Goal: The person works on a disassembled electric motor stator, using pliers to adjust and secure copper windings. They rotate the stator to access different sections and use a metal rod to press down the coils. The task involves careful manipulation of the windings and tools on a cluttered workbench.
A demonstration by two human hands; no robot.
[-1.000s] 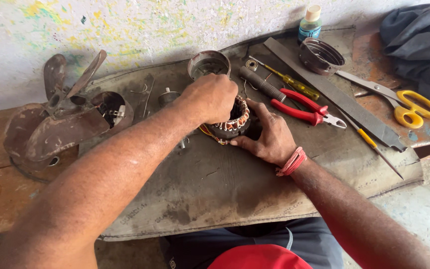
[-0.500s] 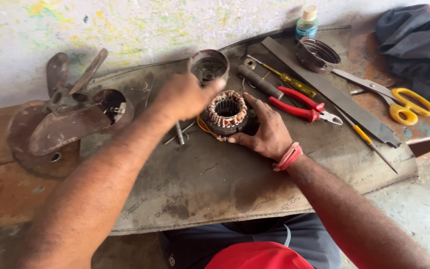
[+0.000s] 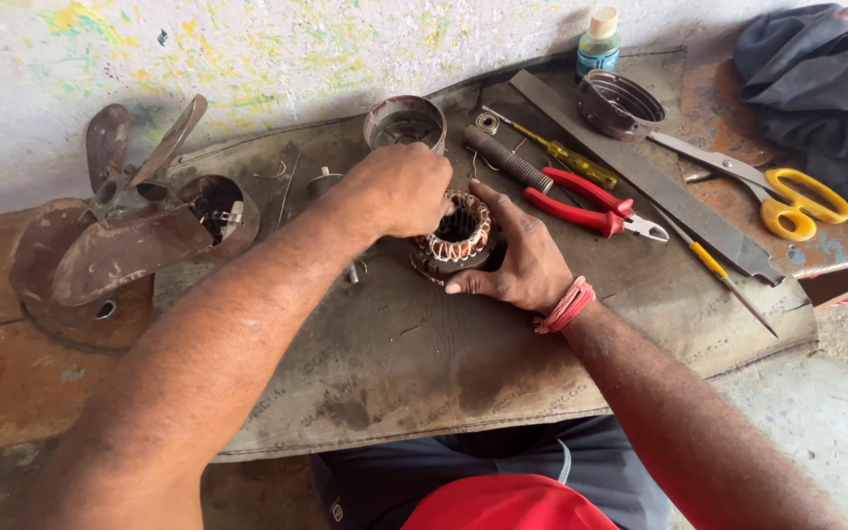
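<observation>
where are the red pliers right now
In the head view the red-handled pliers lie on the grey mat, just right of the right hand holding the copper-wound stator, beside a yellow-handled screwdriver and a long flat file.

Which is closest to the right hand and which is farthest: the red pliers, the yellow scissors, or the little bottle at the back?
From the right hand, which rests on the copper motor coil:
1. Red pliers, just beyond the fingers on the right.
2. Little bottle, at the back by the wall.
3. Yellow scissors, far right on the rusty board.
</observation>
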